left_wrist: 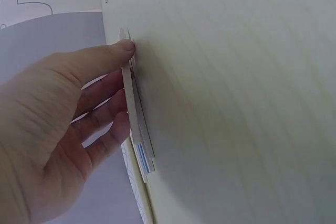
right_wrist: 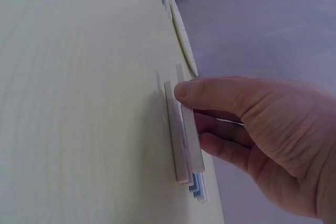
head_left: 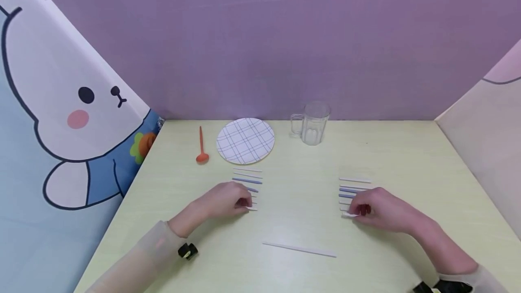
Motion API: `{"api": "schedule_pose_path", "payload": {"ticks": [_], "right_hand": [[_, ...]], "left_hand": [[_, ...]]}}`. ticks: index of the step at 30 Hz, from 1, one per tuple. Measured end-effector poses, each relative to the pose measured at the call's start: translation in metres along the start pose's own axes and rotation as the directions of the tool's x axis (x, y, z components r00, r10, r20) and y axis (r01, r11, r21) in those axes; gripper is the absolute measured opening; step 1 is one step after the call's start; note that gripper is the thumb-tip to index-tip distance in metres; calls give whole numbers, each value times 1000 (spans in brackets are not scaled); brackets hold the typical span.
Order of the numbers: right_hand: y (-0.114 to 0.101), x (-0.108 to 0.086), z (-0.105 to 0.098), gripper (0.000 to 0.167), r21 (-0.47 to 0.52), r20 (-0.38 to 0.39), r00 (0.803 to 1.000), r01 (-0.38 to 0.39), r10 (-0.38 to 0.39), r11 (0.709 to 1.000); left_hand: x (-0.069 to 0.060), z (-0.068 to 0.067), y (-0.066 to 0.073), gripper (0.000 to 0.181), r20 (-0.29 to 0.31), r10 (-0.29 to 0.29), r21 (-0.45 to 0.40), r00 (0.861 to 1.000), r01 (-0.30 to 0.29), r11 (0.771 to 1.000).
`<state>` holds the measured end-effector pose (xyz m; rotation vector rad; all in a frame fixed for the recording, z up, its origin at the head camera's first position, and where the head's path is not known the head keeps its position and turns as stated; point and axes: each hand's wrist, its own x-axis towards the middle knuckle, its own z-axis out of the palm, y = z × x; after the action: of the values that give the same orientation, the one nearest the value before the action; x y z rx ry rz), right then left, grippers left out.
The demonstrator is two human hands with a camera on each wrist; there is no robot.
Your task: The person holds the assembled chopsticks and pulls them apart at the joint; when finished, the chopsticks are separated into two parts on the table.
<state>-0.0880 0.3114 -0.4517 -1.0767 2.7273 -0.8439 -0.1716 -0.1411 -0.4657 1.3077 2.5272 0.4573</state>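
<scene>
My left hand (head_left: pixel 225 199) is at the near end of the left row of thin flat sticks, some white and some blue (head_left: pixel 247 181). In the left wrist view its thumb and fingers pinch a white stick (left_wrist: pixel 135 121). Over the near end of the right row, which has white sticks and blue sticks (head_left: pixel 346 190), is my right hand (head_left: pixel 380 209). It pinches another white stick (right_wrist: pixel 192 140), held slightly above a white stick beside it in the right wrist view. Both hands partly cover their rows in the head view.
One long thin white stick (head_left: pixel 301 250) lies alone near the front of the pale table (head_left: pixel 301 202). Toward the back are an orange spoon (head_left: pixel 202 157), a round checked plate (head_left: pixel 246 141) and a clear glass mug (head_left: pixel 314 123). A purple wall (head_left: pixel 285 49) stands behind.
</scene>
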Motion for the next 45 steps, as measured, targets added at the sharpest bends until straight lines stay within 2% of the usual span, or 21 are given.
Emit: {"api": "schedule_pose_path", "payload": {"ticks": [5, 12, 17, 21, 24, 27, 31, 35, 39, 42, 45], "right_hand": [[1, -1, 4, 27, -12, 0, 1000, 12, -12, 1000], [-1, 0, 8, 26, -45, 7, 1000, -27, 27, 999], [-5, 5, 10, 26, -62, -42, 999, -1, -2, 998], [-13, 15, 17, 26, -57, -86, 995, 44, -49, 997], [-24, 25, 24, 24, -46, -88, 993, 70, -74, 996], [-35, 37, 33, 22, -30, -58, 993, 97, -99, 995], [-48, 47, 47, 20, 20, 54, 993, 106, -107, 994], [-59, 50, 58, 25, 48, 174, 973, 149, -155, 988], [-65, 50, 64, 29, 60, 241, 956, 159, -169, 985], [-66, 50, 64, 27, 51, 259, 958, 113, -122, 992], [-65, 55, 57, 23, 7, 248, 967, 53, -53, 999]], "left_hand": [[-1, 1, -2, 7, -1, -5, 5, 1000, 5, 1000], [1, 0, 2, 5, -11, 21, 11, 1000, -21, 1000], [8, 2, 25, 2, -20, 59, 8, 998, -59, 998], [17, 12, 49, 7, 18, 110, 22, 994, -110, 994], [23, 21, 66, 12, 49, 146, 33, 988, -147, 989], [27, 28, 80, 16, 80, 170, 43, 982, -174, 984], [30, 38, 89, 16, 89, 215, 62, 973, -221, 973], [33, 43, 91, 16, 82, 249, 46, 965, -253, 966], [34, 43, 92, 15, 101, 228, 1, 968, -229, 973], [36, 42, 92, 14, 106, 193, -31, 975, -191, 981], [39, 38, 90, 13, 90, 134, -63, 987, -129, 990]]}}
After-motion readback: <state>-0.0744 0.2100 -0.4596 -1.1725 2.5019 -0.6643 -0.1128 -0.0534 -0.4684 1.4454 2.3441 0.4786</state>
